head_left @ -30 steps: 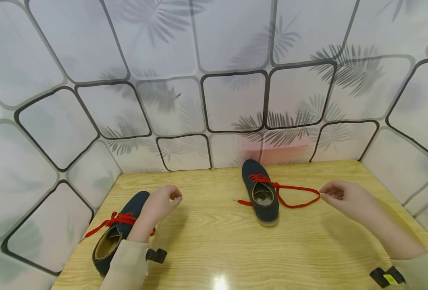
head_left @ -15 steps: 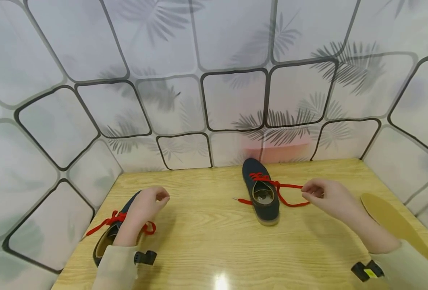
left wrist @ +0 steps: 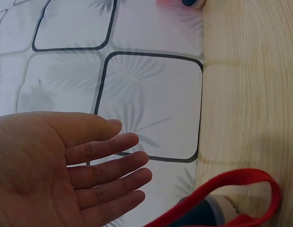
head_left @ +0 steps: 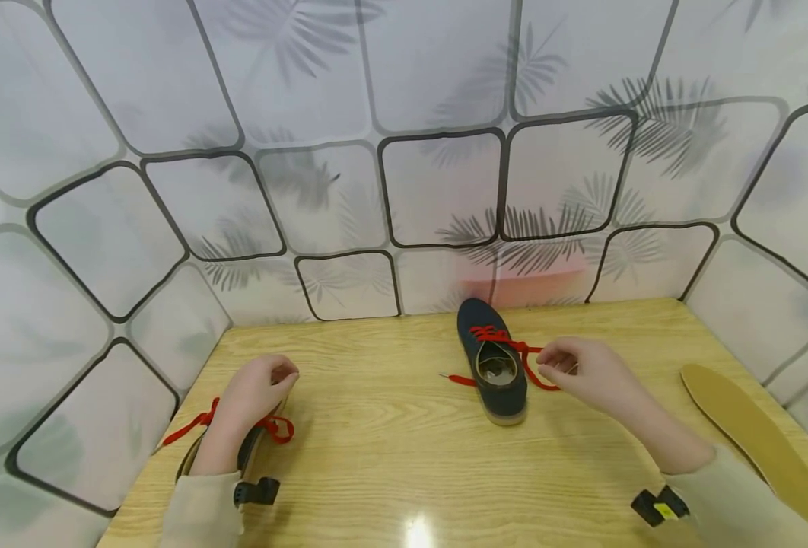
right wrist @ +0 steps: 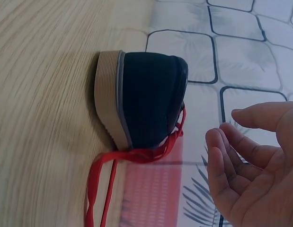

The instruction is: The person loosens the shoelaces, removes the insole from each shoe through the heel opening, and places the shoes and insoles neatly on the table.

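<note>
My left hand (head_left: 252, 392) hovers over the left dark blue shoe, hiding most of it; its fingers are loosely extended and hold nothing. That shoe's red shoelace (head_left: 279, 430) sticks out in a loop, and in the left wrist view the lace loop (left wrist: 274, 191) lies below my fingers. The other dark blue shoe (head_left: 503, 399) stands upright near the back wall, toe away from me, with a red lace tied on it. Beside its lace loop is my right hand (head_left: 592, 374), relaxed and holding nothing. In the right wrist view a gap separates it from the shoe (right wrist: 148, 99).
A tan insole (head_left: 753, 430) lies at the right side of the wooden table (head_left: 404, 472), partly covered by my right sleeve. Patterned white curtain (head_left: 335, 198) encloses the back and sides. One lace end (head_left: 460, 380) points left from the far shoe.
My right hand has moved left toward the far shoe, uncovering the insole. My left hand has drifted left over the near shoe, baring its lace loop. The shoes stay put.
</note>
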`<state>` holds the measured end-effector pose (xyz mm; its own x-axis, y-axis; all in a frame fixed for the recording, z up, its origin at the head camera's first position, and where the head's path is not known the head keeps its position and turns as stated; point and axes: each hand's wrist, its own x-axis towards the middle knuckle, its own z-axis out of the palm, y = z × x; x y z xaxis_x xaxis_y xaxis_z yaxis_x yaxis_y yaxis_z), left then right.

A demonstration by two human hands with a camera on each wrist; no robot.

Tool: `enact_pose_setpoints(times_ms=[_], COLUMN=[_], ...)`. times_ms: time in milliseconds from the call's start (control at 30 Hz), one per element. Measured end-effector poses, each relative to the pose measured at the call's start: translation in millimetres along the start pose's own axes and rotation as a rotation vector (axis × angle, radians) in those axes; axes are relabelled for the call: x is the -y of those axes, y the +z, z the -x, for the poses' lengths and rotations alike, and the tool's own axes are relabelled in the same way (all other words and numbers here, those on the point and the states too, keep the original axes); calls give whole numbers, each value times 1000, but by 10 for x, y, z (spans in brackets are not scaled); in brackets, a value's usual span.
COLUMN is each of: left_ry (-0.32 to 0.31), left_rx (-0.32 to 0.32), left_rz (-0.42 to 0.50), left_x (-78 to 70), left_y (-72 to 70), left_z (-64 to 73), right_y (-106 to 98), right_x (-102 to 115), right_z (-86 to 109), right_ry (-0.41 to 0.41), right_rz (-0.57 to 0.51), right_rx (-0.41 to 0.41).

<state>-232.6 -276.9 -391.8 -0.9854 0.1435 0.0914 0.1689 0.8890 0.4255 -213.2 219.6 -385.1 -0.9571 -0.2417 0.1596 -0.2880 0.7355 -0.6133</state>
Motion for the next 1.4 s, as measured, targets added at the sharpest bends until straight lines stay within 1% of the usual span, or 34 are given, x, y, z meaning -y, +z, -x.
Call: enact_pose_setpoints(times_ms=[200,433,633,833,933,1033,1167,1267,1400], left_ry=[-14,-50,-70,-78,-95,-106,-103,-105,-116], left_rx=[-4,-14,-13,-40,-39,-42,-71,-88,-87], left_rz=[7,4,17,22,23,11,-6,-9,-11], left_x=[53,130,225,306,348,413,495,527,566], left_y=[-31,-83,-111,-161,-188,-208,-224,-249,-288], left_z=[59,99,163,235,270,299,338,367,412], right_y=[71,171,272,385,442,499,571,633,723], right_x=[143,263,307,331,360,390,442,499,583], right_z=[-60,-154,-234,-311,-338,-362,-391,-412,-444], right_ry=[-21,-29,-60,-85,-97,-97,-105,-100,-85], right_rz=[-36,-75,-76,-95,-104,-112,-114,-121,-149], right_rx=[16,39,61,86,96,101,104,104,111])
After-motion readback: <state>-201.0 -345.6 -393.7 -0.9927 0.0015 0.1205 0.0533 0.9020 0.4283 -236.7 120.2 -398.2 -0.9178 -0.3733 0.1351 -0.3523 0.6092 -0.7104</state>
